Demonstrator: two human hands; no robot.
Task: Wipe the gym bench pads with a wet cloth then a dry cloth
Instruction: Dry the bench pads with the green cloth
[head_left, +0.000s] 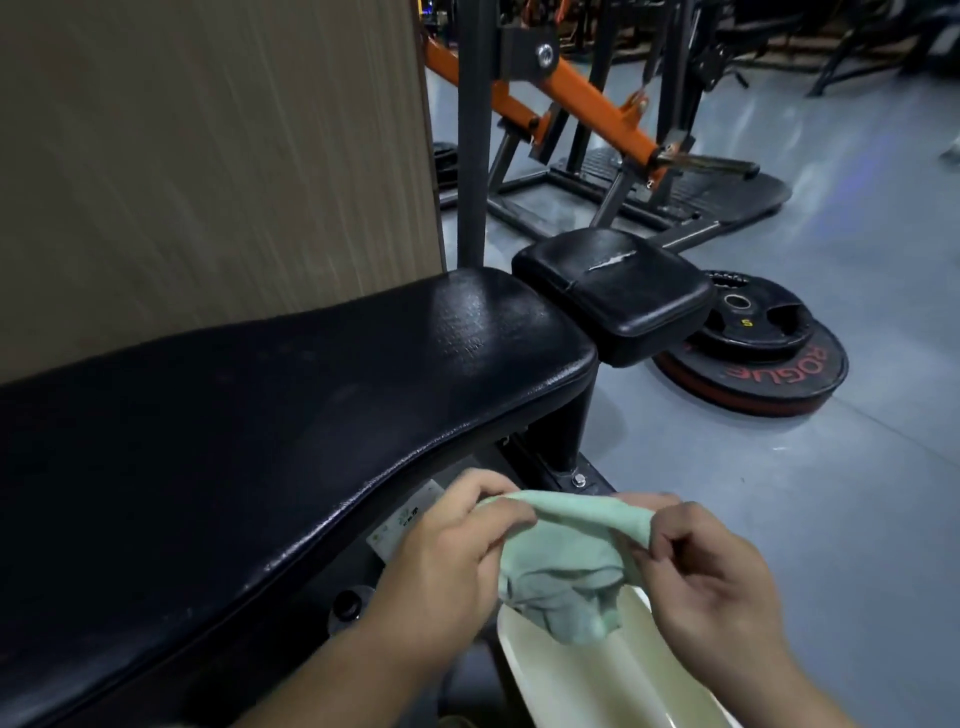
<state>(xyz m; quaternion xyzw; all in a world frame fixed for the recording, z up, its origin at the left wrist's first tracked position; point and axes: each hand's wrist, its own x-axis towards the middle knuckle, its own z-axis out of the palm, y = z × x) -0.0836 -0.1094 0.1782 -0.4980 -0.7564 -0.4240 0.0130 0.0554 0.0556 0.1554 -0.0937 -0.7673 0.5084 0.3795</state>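
Observation:
A pale green cloth (566, 566) hangs between both hands, stretched along its top edge and bunched below. My left hand (441, 551) pinches its left end and my right hand (711, 571) pinches its right end. The cloth hangs just above a cream-coloured basin (587, 680) at the bottom of the view. The long black bench pad (270, 415) stretches from the left to the centre, just above and left of my hands. Beyond it lies the smaller black seat pad (613, 291), with a torn strip on top.
A wooden panel (208, 156) stands behind the bench. Stacked weight plates (758, 353) lie on the grey floor right of the seat pad. An orange and grey machine frame (587, 114) stands further back. The bench's metal base (566, 473) runs under the pad.

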